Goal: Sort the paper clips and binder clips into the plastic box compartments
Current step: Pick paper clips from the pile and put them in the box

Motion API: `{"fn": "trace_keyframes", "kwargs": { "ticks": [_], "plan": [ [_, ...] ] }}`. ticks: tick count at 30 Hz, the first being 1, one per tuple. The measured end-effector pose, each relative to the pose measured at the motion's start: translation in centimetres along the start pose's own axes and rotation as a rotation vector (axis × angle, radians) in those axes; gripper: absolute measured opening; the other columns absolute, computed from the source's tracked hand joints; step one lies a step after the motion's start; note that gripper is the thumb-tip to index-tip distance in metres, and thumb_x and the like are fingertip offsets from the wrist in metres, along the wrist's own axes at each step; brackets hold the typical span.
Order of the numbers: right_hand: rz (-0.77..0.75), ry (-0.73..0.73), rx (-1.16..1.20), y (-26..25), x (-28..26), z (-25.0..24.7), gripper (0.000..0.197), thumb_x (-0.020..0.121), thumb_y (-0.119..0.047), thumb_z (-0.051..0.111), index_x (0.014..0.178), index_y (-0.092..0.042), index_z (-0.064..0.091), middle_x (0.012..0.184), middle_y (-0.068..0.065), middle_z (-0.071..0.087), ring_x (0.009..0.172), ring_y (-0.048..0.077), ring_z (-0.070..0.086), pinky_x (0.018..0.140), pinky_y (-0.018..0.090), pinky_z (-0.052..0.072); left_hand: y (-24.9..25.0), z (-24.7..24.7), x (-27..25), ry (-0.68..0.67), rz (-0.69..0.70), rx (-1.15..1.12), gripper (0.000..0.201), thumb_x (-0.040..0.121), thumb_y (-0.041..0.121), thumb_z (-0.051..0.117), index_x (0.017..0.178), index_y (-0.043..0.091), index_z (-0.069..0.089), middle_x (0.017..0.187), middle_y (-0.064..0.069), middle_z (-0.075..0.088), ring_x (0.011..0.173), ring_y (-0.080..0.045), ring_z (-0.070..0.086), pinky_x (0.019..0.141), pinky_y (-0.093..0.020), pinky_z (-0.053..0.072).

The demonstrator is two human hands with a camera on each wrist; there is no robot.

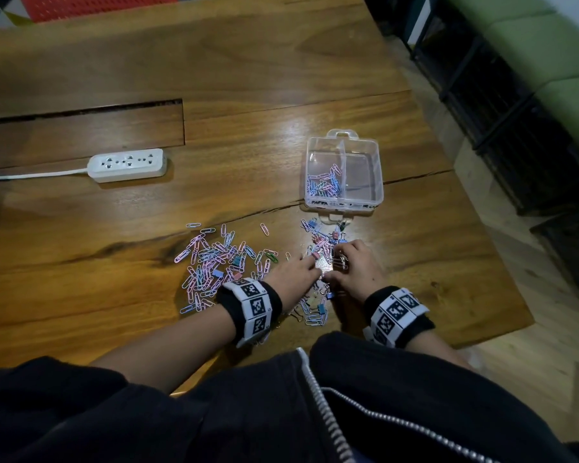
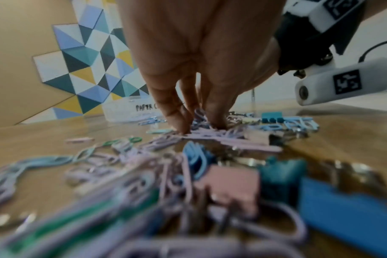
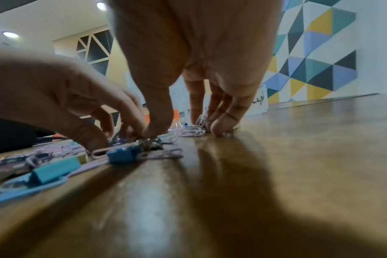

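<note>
Fingertips down in the clip pile (image 1: pixel 318 248) just below the plastic box (image 1: pixel 343 172): left hand (image 1: pixel 295 270) raking, fingers loosely spread; right hand (image 1: pixel 355 262) curled, seemingly gathering binder clips. Best separate paper clips first, lifting small, clean pinches.

The plastic box (image 2: pixel 130 111) front wall bears handwritten "PAPER C", the rest hidden.

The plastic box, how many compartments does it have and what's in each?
2. The plastic box has a left compartment holding a heap of paper clips and a right compartment that looks empty. A further divider could be hidden by glare.
</note>
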State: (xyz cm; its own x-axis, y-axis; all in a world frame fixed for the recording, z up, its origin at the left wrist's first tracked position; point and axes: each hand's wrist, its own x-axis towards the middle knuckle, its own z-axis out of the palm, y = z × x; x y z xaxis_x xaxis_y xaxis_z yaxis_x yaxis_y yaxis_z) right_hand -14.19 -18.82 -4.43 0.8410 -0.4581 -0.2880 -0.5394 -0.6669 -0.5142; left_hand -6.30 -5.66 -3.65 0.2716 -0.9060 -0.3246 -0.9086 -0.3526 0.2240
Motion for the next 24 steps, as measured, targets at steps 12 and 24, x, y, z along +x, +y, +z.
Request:
{"fn": "trace_keyframes", "kwargs": {
  "ticks": [12, 24],
  "plan": [
    [0.229, 0.045, 0.015, -1.7, 1.6, -0.5, 0.019, 0.079, -0.014, 0.062, 0.096, -0.005, 0.060, 0.100, 0.011, 0.061, 0.092, 0.024, 0.056, 0.077, 0.031, 0.047, -2.2, -0.4, -0.2, 0.080, -0.320, -0.495, 0.024, 0.088, 0.002, 0.051, 0.109, 0.010, 0.059, 0.114, -0.006, 0.059, 0.103, -0.019, 0.055, 0.086, -0.021, 0.042],
    [0.110, -0.008, 0.129, -1.5, 0.7, 0.5, 0.009, 0.086, -0.003, 0.050, 0.091, -0.008, 0.056, 0.099, 0.008, 0.055, 0.085, 0.016, 0.048, 0.070, 0.022, 0.037, -5.1, -4.3, 0.4, 0.060, -0.768, -2.094, 0.018, 0.092, -0.003, 0.036, 0.090, 0.003, 0.053, 0.084, -0.012, 0.056, 0.066, -0.014, 0.048, 0.046, -0.018, 0.049]
  ]
}}
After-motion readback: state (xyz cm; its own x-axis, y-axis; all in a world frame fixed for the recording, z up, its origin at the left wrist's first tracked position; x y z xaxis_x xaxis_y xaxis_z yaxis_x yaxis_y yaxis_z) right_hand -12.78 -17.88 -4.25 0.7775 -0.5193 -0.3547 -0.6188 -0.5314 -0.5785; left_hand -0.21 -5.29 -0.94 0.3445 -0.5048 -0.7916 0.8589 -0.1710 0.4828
